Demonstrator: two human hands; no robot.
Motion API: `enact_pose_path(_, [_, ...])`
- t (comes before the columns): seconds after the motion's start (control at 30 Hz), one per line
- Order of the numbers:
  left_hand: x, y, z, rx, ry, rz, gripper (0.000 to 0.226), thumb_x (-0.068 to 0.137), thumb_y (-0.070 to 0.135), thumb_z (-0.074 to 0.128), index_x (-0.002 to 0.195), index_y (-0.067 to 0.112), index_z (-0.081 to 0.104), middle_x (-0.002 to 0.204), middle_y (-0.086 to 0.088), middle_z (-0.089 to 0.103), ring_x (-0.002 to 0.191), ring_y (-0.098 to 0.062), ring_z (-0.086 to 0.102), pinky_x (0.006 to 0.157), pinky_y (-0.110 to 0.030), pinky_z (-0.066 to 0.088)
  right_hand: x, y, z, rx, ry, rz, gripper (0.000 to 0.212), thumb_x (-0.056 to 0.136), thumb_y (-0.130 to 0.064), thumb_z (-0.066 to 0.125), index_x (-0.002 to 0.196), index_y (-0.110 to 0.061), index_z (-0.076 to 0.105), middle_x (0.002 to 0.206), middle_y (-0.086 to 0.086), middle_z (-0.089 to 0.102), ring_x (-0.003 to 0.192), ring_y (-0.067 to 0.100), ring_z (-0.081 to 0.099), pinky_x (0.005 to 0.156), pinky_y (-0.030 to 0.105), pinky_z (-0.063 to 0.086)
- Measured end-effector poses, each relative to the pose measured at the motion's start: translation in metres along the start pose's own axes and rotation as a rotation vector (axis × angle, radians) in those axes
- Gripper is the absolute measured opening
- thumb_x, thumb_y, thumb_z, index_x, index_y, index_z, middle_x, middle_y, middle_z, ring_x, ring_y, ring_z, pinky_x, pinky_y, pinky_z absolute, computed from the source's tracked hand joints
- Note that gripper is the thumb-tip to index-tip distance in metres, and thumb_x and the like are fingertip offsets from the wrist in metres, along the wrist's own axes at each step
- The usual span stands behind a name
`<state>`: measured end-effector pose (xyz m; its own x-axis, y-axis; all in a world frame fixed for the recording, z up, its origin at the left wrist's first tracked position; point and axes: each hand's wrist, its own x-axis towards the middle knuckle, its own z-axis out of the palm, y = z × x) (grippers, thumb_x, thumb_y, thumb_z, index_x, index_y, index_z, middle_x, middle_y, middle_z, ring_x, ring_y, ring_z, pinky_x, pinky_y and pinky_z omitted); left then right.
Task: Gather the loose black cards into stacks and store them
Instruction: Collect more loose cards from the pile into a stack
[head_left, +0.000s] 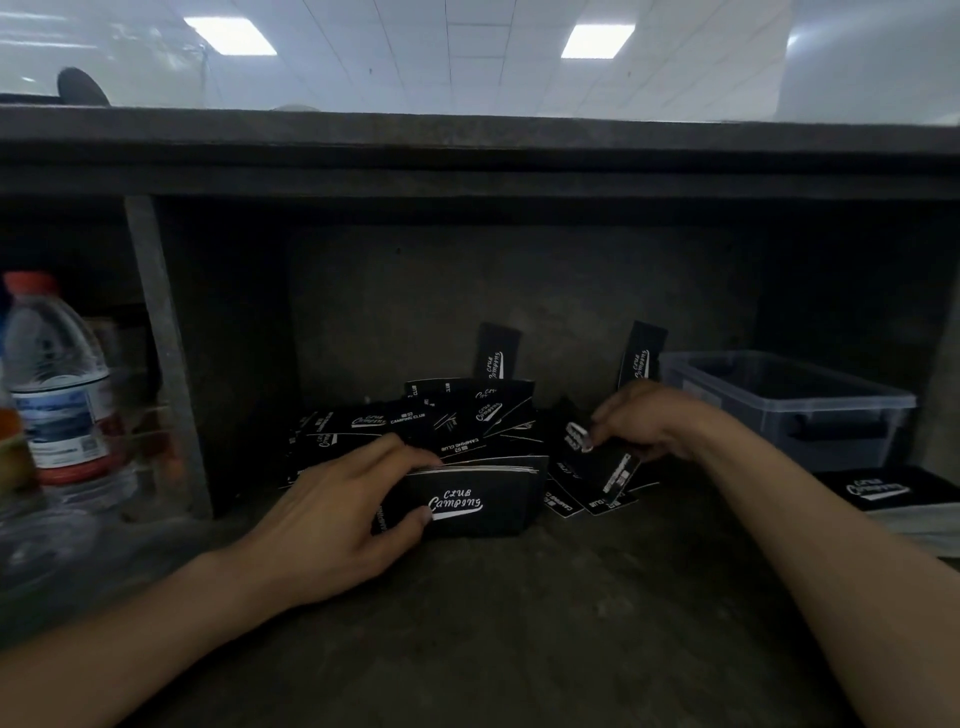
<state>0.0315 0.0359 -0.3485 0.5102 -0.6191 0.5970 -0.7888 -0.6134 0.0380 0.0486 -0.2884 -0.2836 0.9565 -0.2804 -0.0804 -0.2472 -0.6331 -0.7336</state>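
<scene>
left hand (332, 514) fingers gripping card stack (478, 501) on edge, right hand (644, 421) pinching one loose card (602, 465), clear bin (810, 406) far right

Squared stack of black cards (475, 499), white "CLUB Camping" script facing forward; stands on edge on shelf floor (519, 597), gripped by left hand (332, 514). Loose pile of cards (441, 421) just behind, overlapping at mixed angles. Single card (597, 460) pinched by right hand (649, 426), tilted above scattered cards. Two cards (496, 353) lean upright against back wall (519, 291). Flat stack (878, 488) lies far right, near clear plastic bin (789, 400).
</scene>
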Motion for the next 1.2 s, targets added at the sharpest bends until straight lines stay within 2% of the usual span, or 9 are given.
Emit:
enact_pose_path(0.1, [0.000, -0.002, 0.002, -0.081, 0.010, -0.023, 0.049, 0.091, 0.052, 0.055, 0.138, 0.040, 0.050, 0.123, 0.029, 0.056, 0.107, 0.010, 0.059, 0.089, -0.021, 0.053, 0.001, 0.000, -0.007, 0.232, 0.044, -0.029, 0.024, 0.085, 0.001, 0.070, 0.105, -0.009, 0.063, 0.100, 0.011, 0.068, 0.079, 0.019, 0.066, 0.059, 0.029, 0.055])
enact_pose_path(0.3, [0.001, 0.000, 0.001, -0.123, 0.009, -0.008, 0.044, 0.089, 0.041, 0.065, 0.132, 0.040, 0.053, 0.121, 0.028, 0.059, 0.109, 0.009, 0.060, 0.092, -0.021, 0.052, -0.001, -0.006, -0.002, 0.502, 0.092, -0.225, 0.093, 0.075, 0.020, 0.069, 0.139, -0.037, 0.034, 0.116, 0.011, 0.053, 0.094, 0.035, 0.067, 0.060, 0.040, 0.062])
enact_pose_path(0.5, [0.000, 0.000, 0.001, -0.042, 0.021, -0.044, 0.041, 0.086, 0.054, 0.057, 0.125, 0.043, 0.047, 0.115, 0.026, 0.057, 0.101, 0.007, 0.059, 0.085, -0.025, 0.054, -0.004, -0.012, 0.011, 0.536, -0.105, -0.306, 0.054, 0.084, -0.001, 0.072, 0.130, -0.024, 0.054, 0.115, 0.009, 0.068, 0.085, 0.027, 0.074, 0.065, 0.038, 0.061])
enact_pose_path(0.67, [0.001, -0.002, 0.001, -0.094, 0.003, -0.048, 0.037, 0.086, 0.049, 0.059, 0.121, 0.040, 0.051, 0.114, 0.025, 0.051, 0.101, 0.004, 0.058, 0.085, -0.026, 0.053, 0.010, 0.001, 0.000, -0.009, 0.530, -0.422, 0.029, 0.080, -0.027, 0.079, 0.104, -0.031, 0.063, 0.109, 0.000, 0.070, 0.097, 0.026, 0.068, 0.083, 0.047, 0.058])
enact_pose_path(0.73, [0.001, -0.002, 0.001, -0.101, 0.008, -0.044, 0.038, 0.086, 0.049, 0.060, 0.121, 0.038, 0.051, 0.119, 0.026, 0.048, 0.106, 0.003, 0.057, 0.087, -0.027, 0.053, 0.009, 0.001, -0.008, 0.041, 0.722, -0.474, 0.032, 0.076, -0.037, 0.078, 0.103, -0.035, 0.060, 0.103, 0.000, 0.071, 0.096, 0.025, 0.068, 0.082, 0.044, 0.057])
enact_pose_path(0.83, [0.000, -0.003, 0.002, -0.096, 0.017, -0.041, 0.040, 0.085, 0.053, 0.058, 0.122, 0.039, 0.051, 0.136, 0.027, 0.038, 0.116, 0.003, 0.055, 0.094, -0.030, 0.053, 0.003, -0.007, -0.009, 0.528, 0.412, -0.539, 0.027, 0.076, -0.027, 0.082, 0.093, -0.028, 0.062, 0.087, -0.001, 0.071, 0.081, 0.017, 0.069, 0.063, 0.031, 0.059])
enact_pose_path(1.03, [0.002, -0.003, 0.003, -0.191, 0.000, -0.060, 0.037, 0.084, 0.051, 0.062, 0.117, 0.038, 0.050, 0.143, 0.026, 0.043, 0.125, 0.005, 0.052, 0.103, -0.030, 0.050, -0.018, -0.006, 0.013, 0.219, -0.699, -0.367, 0.013, 0.087, -0.010, 0.068, 0.098, -0.012, 0.062, 0.100, 0.010, 0.070, 0.093, 0.021, 0.068, 0.081, 0.033, 0.058])
enact_pose_path(1.1, [0.002, -0.002, 0.002, -0.235, -0.016, -0.078, 0.038, 0.085, 0.048, 0.065, 0.118, 0.040, 0.048, 0.117, 0.023, 0.063, 0.100, -0.005, 0.068, 0.087, -0.034, 0.057, -0.017, -0.006, 0.011, 0.241, -0.703, -0.324, 0.019, 0.094, -0.024, 0.061, 0.106, -0.010, 0.065, 0.112, 0.011, 0.071, 0.103, 0.024, 0.068, 0.089, 0.035, 0.055])
enact_pose_path(1.2, [0.001, -0.001, 0.003, -0.214, -0.012, -0.062, 0.052, 0.088, 0.039, 0.069, 0.133, 0.044, 0.044, 0.112, 0.031, 0.061, 0.098, 0.001, 0.066, 0.087, -0.027, 0.055, -0.005, -0.002, 0.015, 0.136, -0.287, -0.344, 0.030, 0.096, -0.037, 0.059, 0.116, -0.017, 0.068, 0.121, 0.003, 0.070, 0.114, 0.020, 0.066, 0.094, 0.030, 0.051])
